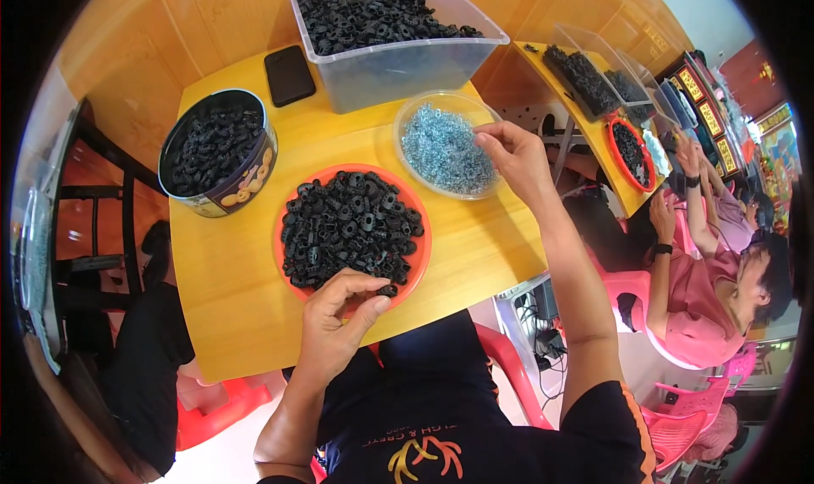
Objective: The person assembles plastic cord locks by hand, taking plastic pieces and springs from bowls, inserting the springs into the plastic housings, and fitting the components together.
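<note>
My left hand [339, 319] is at the near edge of the orange-red plate [426, 230], pinching a small black plastic part [387, 291] between thumb and fingertips. Heaped on that plate are many black plastic parts [352, 225] like it, some with round holes. My right hand [515, 155] is over the right rim of a clear round tub [407, 175], its thumb and forefinger pressed together. Whatever may be between those fingertips is too small to make out. Small shiny silvery-blue metal pieces [445, 149] fill the tub; their exact kind cannot be told.
A round tin [229, 200] of black parts stands left on the yellow table [229, 314], near a dark phone [289, 75]. Behind is a large clear bin [398, 77] heaped with black parts. At a second table [585, 128] on the right sits a person in pink [699, 306].
</note>
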`<action>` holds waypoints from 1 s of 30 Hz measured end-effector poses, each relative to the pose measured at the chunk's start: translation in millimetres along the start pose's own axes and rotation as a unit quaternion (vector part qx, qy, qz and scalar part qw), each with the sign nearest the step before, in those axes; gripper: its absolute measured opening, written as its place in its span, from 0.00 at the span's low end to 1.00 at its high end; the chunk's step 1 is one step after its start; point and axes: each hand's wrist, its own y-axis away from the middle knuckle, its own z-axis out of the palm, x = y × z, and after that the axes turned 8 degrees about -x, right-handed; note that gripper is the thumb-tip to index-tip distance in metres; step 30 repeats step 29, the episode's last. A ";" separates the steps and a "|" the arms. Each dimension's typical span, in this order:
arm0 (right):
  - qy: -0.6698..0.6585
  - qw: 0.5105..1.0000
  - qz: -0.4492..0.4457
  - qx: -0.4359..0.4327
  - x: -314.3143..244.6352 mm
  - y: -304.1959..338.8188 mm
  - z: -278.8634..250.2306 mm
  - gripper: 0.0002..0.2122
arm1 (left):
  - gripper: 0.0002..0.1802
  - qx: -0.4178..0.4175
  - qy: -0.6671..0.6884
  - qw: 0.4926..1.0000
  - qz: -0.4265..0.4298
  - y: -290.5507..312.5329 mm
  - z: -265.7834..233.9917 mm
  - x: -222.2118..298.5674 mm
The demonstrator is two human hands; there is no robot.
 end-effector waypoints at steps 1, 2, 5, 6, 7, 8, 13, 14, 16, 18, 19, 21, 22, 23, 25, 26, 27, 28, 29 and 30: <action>-0.074 0.996 0.041 -0.017 0.6 -0.1 -0.7 0.08 | 0.10 -0.001 0.000 1.000 0.000 0.1 -0.2 -0.5; -0.074 0.996 0.041 -0.017 0.6 -0.7 -1.2 0.08 | 0.09 -0.001 -0.005 1.000 0.002 0.6 -0.8 -1.2; -0.125 0.990 0.061 -0.011 -2.0 -0.2 -2.8 0.08 | 0.09 0.004 0.008 1.000 -0.008 1.7 1.0 2.8; -0.157 0.985 0.062 -0.017 -4.2 0.9 -2.8 0.08 | 0.09 0.010 0.027 0.999 -0.020 1.9 1.5 4.5; -0.189 0.980 0.064 -0.023 -7.1 2.5 -2.7 0.08 | 0.09 0.012 0.027 0.999 -0.021 2.0 1.2 4.6; -0.190 0.979 0.064 -0.028 -13.0 4.7 -0.8 0.08 | 0.10 0.031 0.051 0.998 -0.018 2.1 0.1 4.0; -0.254 0.959 0.033 -0.121 -64.6 44.5 22.7 0.08 | 0.11 0.102 0.090 0.991 -0.015 -1.9 -0.1 5.0; -0.256 0.957 0.018 -0.133 -71.0 53.8 29.8 0.08 | 0.11 0.099 0.097 0.990 -0.017 -2.9 0.5 5.1; -0.300 0.938 0.017 -0.173 -87.5 71.2 42.6 0.07 | 0.11 0.094 0.116 0.988 -0.025 -3.0 4.5 5.4; -0.329 0.919 0.032 -0.213 -96.6 84.3 57.5 0.06 | 0.11 0.091 0.116 0.989 -0.026 -2.1 5.2 2.8; -0.342 0.909 0.042 -0.233 -99.4 89.5 63.6 0.06 | 0.11 0.083 0.118 0.989 -0.024 -0.7 4.8 1.1; -0.310 0.914 0.045 -0.256 -101.6 94.7 70.7 0.05 | 0.11 0.085 0.121 0.989 -0.021 1.6 4.9 0.6; -0.319 0.911 0.034 -0.260 -101.4 96.8 75.0 0.04 | 0.11 0.078 0.121 0.990 -0.011 2.2 5.3 2.0; -0.328 0.907 0.022 -0.264 -101.5 98.4 77.9 0.04 | 0.11 0.072 0.120 0.990 -0.001 3.1 5.1 2.6; -0.323 0.907 0.028 -0.269 -101.6 101.4 78.3 0.04 | 0.11 0.064 0.117 0.991 0.001 6.1 3.1 1.0; -0.318 0.908 0.033 -0.271 -101.5 102.6 78.1 0.04 | 0.11 0.053 0.112 0.992 0.003 7.4 2.1 0.0; -0.317 0.908 0.034 -0.273 -101.0 104.0 78.3 0.04 | 0.11 0.056 0.113 0.992 0.003 8.3 1.7 -1.1; -0.302 0.911 0.012 -0.281 -99.9 105.6 78.7 0.04 | 0.11 0.043 0.113 0.993 0.016 9.0 1.9 -2.2; -0.288 0.913 -0.009 -0.287 -98.2 107.9 79.5 0.05 | 0.11 0.030 0.113 0.993 0.028 10.0 2.3 -3.6; -0.288 0.913 -0.009 -0.287 -98.2 107.9 79.5 0.05 | 0.11 0.030 0.113 0.993 0.028 10.0 2.3 -3.6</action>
